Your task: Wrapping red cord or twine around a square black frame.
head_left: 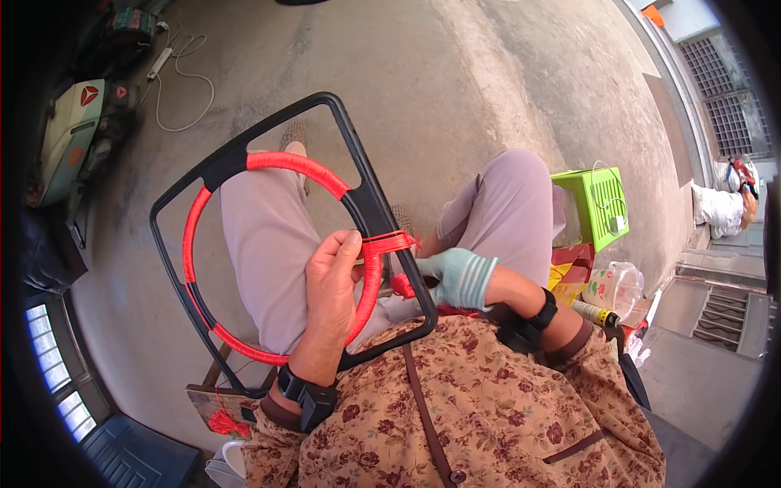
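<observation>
The black frame (376, 210) lies over your left thigh (264, 244), its right bar slanting far-left to near-right between your left hand (330, 272), pinching the red-wrapped ring (371, 289), and your gloved right hand (457, 276), curled on red cord (402, 285).

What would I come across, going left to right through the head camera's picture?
Pale curved vehicle panel → black rectangular frame with red-wrapped ring → right hand in pale blue-green knit glove → bright green slatted plastic basket → white rumpled bundle.
</observation>
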`<action>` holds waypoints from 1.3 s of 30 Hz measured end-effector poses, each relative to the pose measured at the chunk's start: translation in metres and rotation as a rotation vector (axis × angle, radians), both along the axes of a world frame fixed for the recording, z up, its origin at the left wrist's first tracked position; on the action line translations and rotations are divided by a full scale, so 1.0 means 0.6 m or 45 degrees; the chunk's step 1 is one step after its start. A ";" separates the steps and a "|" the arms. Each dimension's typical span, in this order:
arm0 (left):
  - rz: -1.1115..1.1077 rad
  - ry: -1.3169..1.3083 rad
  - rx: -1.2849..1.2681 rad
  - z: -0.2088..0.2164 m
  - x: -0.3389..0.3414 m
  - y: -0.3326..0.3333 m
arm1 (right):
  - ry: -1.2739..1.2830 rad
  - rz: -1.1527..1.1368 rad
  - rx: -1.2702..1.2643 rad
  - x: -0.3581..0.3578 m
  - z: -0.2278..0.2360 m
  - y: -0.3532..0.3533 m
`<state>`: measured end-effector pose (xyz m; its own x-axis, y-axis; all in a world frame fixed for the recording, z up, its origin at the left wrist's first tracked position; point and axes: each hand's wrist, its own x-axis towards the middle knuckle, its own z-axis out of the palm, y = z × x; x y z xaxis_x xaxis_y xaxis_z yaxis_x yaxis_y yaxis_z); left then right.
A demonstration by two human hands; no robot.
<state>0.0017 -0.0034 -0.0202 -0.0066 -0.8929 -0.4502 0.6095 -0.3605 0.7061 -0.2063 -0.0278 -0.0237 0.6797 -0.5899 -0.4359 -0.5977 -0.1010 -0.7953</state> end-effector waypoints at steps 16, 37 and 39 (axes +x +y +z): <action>-0.002 -0.014 -0.049 -0.008 -0.003 0.003 | -0.050 -0.297 0.410 0.045 0.017 -0.041; -0.014 0.026 0.010 -0.004 -0.009 -0.001 | -0.288 -0.321 0.073 0.054 -0.030 -0.068; -0.043 0.005 0.023 -0.007 -0.007 0.000 | -0.329 -0.309 0.079 0.054 -0.024 -0.066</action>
<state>-0.0024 -0.0032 -0.0247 -0.0385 -0.8839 -0.4660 0.5997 -0.3935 0.6968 -0.1741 -0.0674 -0.0381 0.6153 -0.7257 -0.3079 -0.3769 0.0723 -0.9234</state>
